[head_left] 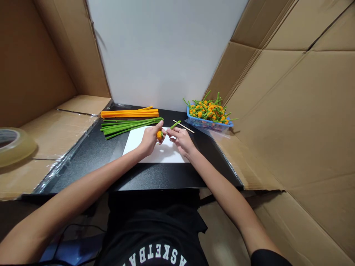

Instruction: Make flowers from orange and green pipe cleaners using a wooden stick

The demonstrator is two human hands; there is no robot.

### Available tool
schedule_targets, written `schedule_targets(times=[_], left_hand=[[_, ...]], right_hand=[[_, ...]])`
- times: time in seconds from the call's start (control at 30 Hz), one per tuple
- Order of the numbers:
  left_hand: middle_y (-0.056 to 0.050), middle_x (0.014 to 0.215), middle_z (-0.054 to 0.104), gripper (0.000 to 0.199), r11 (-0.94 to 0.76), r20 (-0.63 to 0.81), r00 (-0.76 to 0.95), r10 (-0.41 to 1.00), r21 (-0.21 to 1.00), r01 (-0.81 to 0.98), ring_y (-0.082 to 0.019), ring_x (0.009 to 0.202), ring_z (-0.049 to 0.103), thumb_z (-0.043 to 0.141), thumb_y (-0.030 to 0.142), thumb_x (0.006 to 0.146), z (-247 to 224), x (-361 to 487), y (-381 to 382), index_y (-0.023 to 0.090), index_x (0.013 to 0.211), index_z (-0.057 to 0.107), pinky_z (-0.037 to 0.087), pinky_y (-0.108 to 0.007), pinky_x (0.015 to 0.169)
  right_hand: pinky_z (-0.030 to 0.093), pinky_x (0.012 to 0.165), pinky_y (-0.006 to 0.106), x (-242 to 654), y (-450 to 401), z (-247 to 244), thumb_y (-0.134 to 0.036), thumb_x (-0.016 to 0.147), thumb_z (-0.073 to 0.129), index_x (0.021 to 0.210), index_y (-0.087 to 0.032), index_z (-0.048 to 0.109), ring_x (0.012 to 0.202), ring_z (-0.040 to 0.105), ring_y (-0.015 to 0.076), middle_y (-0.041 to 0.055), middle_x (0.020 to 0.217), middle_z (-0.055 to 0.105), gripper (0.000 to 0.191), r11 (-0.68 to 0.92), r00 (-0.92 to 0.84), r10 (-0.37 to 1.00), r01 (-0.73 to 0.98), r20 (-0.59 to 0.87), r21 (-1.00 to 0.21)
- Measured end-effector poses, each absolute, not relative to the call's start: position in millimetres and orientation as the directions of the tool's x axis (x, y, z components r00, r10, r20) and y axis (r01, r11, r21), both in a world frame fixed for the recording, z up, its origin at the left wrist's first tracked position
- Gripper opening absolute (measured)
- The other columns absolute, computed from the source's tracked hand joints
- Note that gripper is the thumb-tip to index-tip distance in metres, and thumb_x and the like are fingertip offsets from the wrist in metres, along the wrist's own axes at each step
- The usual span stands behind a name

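Note:
My left hand [150, 139] is closed round a small orange ball [159, 135] with a bit of green at its right side. Close beside it, my right hand [181, 139] pinches a short green stem [175, 124] between thumb and fingers, its free end pointing up to the right. Both hands are over a white sheet [135, 139]. A thin wooden stick [187, 128] lies just behind my right hand. Left of the hands are a bundle of green stems [124, 126] and, behind it, a bundle of orange strips [129, 113].
A blue basket [219, 126] heaped with orange balls on green stems stands at the back right of the black table [163, 177]. A large tape roll [23, 147] sits at the far left. Cardboard walls rise on both sides, with a white panel behind.

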State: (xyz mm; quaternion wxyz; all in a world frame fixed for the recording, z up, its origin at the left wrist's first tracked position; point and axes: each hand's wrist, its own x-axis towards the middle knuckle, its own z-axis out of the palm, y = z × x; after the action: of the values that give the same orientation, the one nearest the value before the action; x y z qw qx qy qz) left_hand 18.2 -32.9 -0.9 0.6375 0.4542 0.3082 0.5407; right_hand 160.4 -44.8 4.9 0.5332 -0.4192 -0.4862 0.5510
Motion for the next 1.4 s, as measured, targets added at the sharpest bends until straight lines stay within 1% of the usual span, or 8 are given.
schedule_targets(times=[0.23, 0.67, 0.83, 0.93, 1.0, 1.13, 1.27, 1.4], left_hand=[[0.004, 0.033, 0.035, 0.063, -0.013, 0.058, 0.104, 0.993, 0.921, -0.389, -0.005, 0.028, 0.031, 0.073, 0.071, 0.067, -3.1, 21.9, -32.7, 0.019, 0.044, 0.047, 0.016, -0.021, 0.034], [0.006, 0.031, 0.032, 0.061, -0.062, 0.113, 0.094, 0.989, 0.902, -0.426, -0.004, 0.028, 0.028, 0.079, 0.062, 0.064, -3.0, 21.0, -32.3, 0.020, 0.042, 0.041, 0.014, -0.022, 0.034], [0.007, 0.033, 0.031, 0.063, -0.049, 0.107, 0.121, 0.987, 0.913, -0.404, -0.004, 0.029, 0.027, 0.076, 0.065, 0.068, -4.2, 21.6, -32.8, 0.020, 0.043, 0.039, 0.015, -0.022, 0.035], [0.005, 0.036, 0.036, 0.060, -0.042, 0.096, 0.113, 0.989, 0.911, -0.409, -0.005, 0.032, 0.032, 0.072, 0.067, 0.071, -5.4, 19.1, -29.3, 0.020, 0.047, 0.044, 0.021, -0.022, 0.036], [0.003, 0.045, 0.048, 0.051, -0.040, 0.107, 0.130, 0.986, 0.899, -0.436, -0.007, 0.039, 0.043, 0.073, 0.063, 0.072, -5.7, 14.9, -24.8, 0.018, 0.056, 0.054, 0.031, -0.021, 0.039], [-0.002, 0.079, 0.070, 0.034, -0.046, 0.181, 0.228, 0.957, 0.867, -0.497, -0.013, 0.071, 0.065, 0.078, 0.047, 0.070, -7.9, 4.2, -13.2, 0.019, 0.087, 0.069, 0.052, -0.023, 0.063], [-0.004, 0.091, 0.073, 0.035, -0.047, 0.230, 0.382, 0.895, 0.901, -0.431, -0.015, 0.082, 0.069, 0.087, 0.035, 0.063, -15.1, -1.4, -6.4, 0.019, 0.091, 0.073, 0.056, -0.030, 0.081], [-0.006, 0.093, 0.074, 0.035, -0.114, 0.273, 0.451, 0.850, 0.930, -0.349, -0.018, 0.084, 0.070, 0.088, 0.035, 0.064, -18.2, -2.0, -7.9, 0.019, 0.092, 0.075, 0.057, -0.033, 0.082]], right_hand=[[0.038, 0.064, 0.027, 150.2, -45.2, -0.1, -0.050, 0.048, 0.089, 0.062, -0.018, 0.061, 0.062, 0.044, 0.0097, -0.0025, 0.064, 0.056, 0.044, 0.063, -0.084, 0.993, -0.217, 0.083, -0.974], [0.043, 0.066, 0.028, 147.8, -44.9, -1.1, -0.048, 0.044, 0.091, 0.063, -0.018, 0.066, 0.063, 0.048, 0.0105, -0.0008, 0.065, 0.060, 0.044, 0.054, -0.058, 0.996, -0.249, 0.071, -0.967], [0.043, 0.066, 0.028, 148.1, -42.7, -3.1, -0.051, 0.048, 0.089, 0.063, -0.018, 0.064, 0.063, 0.049, 0.0110, -0.0009, 0.064, 0.060, 0.044, 0.111, -0.034, 0.992, -0.210, 0.120, -0.971], [0.043, 0.064, 0.028, 150.6, -40.8, -5.3, -0.054, 0.057, 0.086, 0.063, -0.018, 0.064, 0.062, 0.049, 0.0114, -0.0010, 0.063, 0.059, 0.042, 0.227, 0.007, 0.974, -0.118, 0.227, -0.967], [0.044, 0.065, 0.029, 153.5, -40.7, -5.4, -0.055, 0.063, 0.082, 0.066, -0.018, 0.066, 0.063, 0.052, 0.0131, 0.0004, 0.065, 0.062, 0.040, 0.332, 0.055, 0.942, -0.020, 0.330, -0.943], [0.048, 0.067, 0.031, 160.1, -45.6, 0.2, -0.050, 0.076, 0.075, 0.073, -0.019, 0.071, 0.071, 0.060, 0.0173, 0.0046, 0.077, 0.068, 0.031, 0.498, 0.141, 0.838, 0.202, 0.528, -0.844], [0.049, 0.068, 0.033, 165.5, -51.8, 8.1, -0.045, 0.082, 0.072, 0.069, -0.022, 0.070, 0.069, 0.058, 0.0180, 0.0045, 0.074, 0.067, 0.026, 0.584, 0.135, 0.718, 0.416, 0.683, -0.697], [0.051, 0.074, 0.036, 168.0, -54.7, 11.5, -0.043, 0.083, 0.072, 0.073, -0.023, 0.072, 0.073, 0.061, 0.0196, 0.0048, 0.078, 0.070, 0.023, 0.618, 0.089, 0.702, 0.419, 0.707, -0.666]])
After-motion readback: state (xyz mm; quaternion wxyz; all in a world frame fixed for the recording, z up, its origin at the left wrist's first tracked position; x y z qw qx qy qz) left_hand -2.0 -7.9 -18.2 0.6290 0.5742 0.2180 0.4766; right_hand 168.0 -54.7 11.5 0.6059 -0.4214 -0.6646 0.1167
